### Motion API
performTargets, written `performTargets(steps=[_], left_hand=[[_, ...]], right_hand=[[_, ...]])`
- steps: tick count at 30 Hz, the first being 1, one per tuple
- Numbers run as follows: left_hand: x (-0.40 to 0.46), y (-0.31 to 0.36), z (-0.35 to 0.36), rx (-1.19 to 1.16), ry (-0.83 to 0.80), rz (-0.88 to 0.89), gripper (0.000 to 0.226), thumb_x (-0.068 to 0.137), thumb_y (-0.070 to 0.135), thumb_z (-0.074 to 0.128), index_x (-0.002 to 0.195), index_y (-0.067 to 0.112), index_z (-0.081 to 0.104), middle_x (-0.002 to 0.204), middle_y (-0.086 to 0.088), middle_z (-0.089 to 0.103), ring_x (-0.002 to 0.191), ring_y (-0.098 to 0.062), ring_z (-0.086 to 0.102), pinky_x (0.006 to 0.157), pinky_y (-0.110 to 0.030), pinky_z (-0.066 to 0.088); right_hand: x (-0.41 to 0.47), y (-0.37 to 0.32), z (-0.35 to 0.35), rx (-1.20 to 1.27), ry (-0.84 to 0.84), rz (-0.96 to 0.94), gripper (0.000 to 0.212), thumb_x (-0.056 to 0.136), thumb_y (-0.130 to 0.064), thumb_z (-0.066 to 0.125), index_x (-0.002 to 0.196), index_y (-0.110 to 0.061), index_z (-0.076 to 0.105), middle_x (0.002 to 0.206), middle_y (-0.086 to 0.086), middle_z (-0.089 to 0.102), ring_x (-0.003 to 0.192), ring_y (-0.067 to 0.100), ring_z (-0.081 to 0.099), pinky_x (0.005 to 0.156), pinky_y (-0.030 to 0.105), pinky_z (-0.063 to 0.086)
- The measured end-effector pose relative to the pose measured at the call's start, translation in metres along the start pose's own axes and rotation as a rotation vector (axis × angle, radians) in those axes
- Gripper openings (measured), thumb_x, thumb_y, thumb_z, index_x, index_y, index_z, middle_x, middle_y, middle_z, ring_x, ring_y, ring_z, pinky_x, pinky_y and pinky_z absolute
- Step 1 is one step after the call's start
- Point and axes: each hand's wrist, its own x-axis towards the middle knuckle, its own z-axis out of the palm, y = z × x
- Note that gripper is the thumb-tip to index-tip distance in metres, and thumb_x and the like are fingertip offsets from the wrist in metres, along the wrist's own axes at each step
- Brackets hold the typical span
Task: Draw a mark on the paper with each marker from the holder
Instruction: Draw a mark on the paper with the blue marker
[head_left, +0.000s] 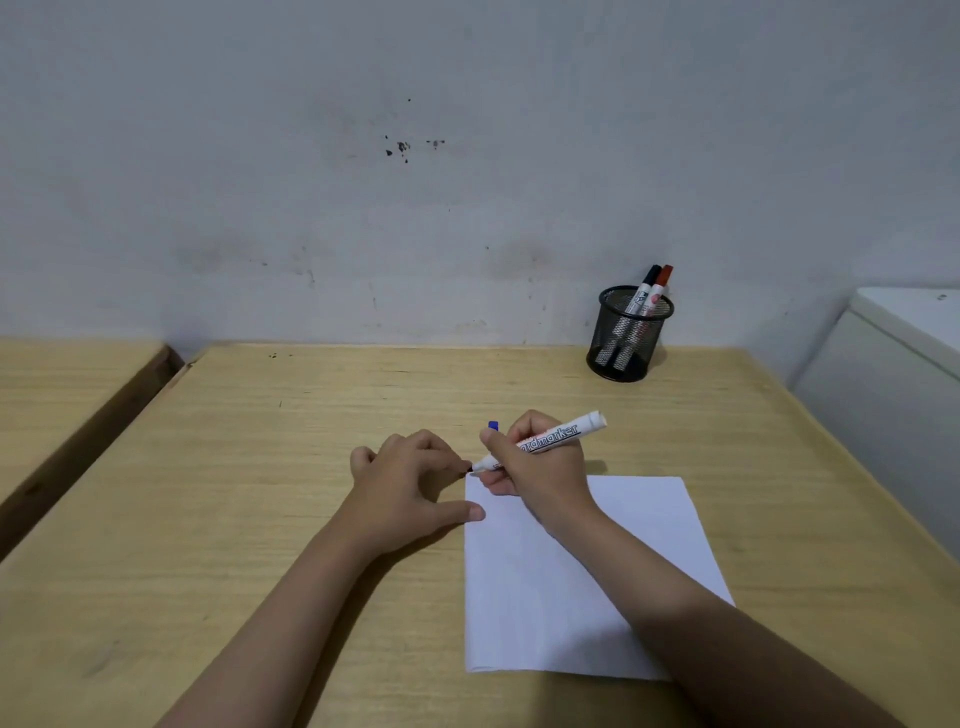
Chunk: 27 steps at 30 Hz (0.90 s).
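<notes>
A white sheet of paper (582, 582) lies on the wooden table (260, 467). My right hand (540, 467) grips an uncapped white marker (550, 441), its dark tip at the paper's far left corner. A blue cap (493, 425) shows just behind my right fingers; what holds it is hidden. My left hand (410, 483) rests on the table beside the paper's left edge, fingers curled, thumb touching the sheet. A black mesh holder (628, 332) at the back right contains a black-capped marker (644, 291) and a red-capped marker (661, 288).
A grey stained wall (415, 182) runs behind the table. A second wooden surface (52, 389) lies to the left across a gap. A white cabinet (893, 364) stands at the right edge.
</notes>
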Motion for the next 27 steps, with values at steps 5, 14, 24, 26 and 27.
performTargets(steps=[5,14,24,26,27], left_hand=[[0.0006,0.0024,-0.0013,-0.016,0.001,-0.018,0.046,0.052,0.068,0.071,0.090,0.043,0.063,0.096,0.024,0.058,0.093,0.002,0.045,0.068,-0.032,0.012],[0.0013,0.0009,-0.0009,-0.025,0.017,-0.050,0.033,0.056,0.065,0.071,0.083,0.045,0.066,0.098,0.021,0.056,0.099,0.000,0.046,0.067,-0.031,0.011],[0.0044,-0.0020,0.0005,-0.112,0.004,-0.100,0.037,0.050,0.062,0.076,0.081,0.043,0.065,0.096,0.018,0.054,0.100,0.001,0.045,0.070,-0.031,0.013],[0.0045,-0.0023,0.0004,-0.112,0.002,-0.094,0.038,0.050,0.063,0.075,0.081,0.044,0.065,0.096,0.018,0.054,0.100,0.000,0.045,0.069,-0.030,0.012],[0.0048,-0.0023,0.0005,-0.111,0.001,-0.092,0.038,0.050,0.064,0.074,0.081,0.044,0.065,0.096,0.018,0.054,0.100,0.000,0.046,0.069,-0.031,0.013]], right_hand=[[-0.0003,0.0057,-0.0003,-0.027,0.033,-0.060,0.034,0.077,-0.004,0.071,0.057,-0.013,0.045,0.048,0.008,0.061,0.049,0.028,0.069,0.044,0.030,0.052],[-0.0013,0.0081,0.0003,-0.068,0.052,-0.097,0.032,0.077,-0.005,0.072,0.060,-0.008,0.045,0.052,0.017,0.060,0.045,0.026,0.067,0.041,0.028,0.050],[-0.0004,0.0086,0.0002,-0.090,0.010,-0.086,0.033,0.077,-0.003,0.071,0.058,-0.011,0.045,0.051,0.013,0.059,0.043,0.020,0.065,0.041,0.026,0.051],[-0.0003,0.0087,0.0000,-0.100,-0.002,-0.083,0.033,0.077,-0.004,0.072,0.058,-0.012,0.045,0.051,0.011,0.060,0.044,0.020,0.066,0.042,0.026,0.051],[-0.0001,0.0088,-0.0001,-0.107,-0.005,-0.084,0.033,0.077,-0.005,0.072,0.058,-0.013,0.045,0.051,0.011,0.061,0.045,0.020,0.067,0.042,0.025,0.052]])
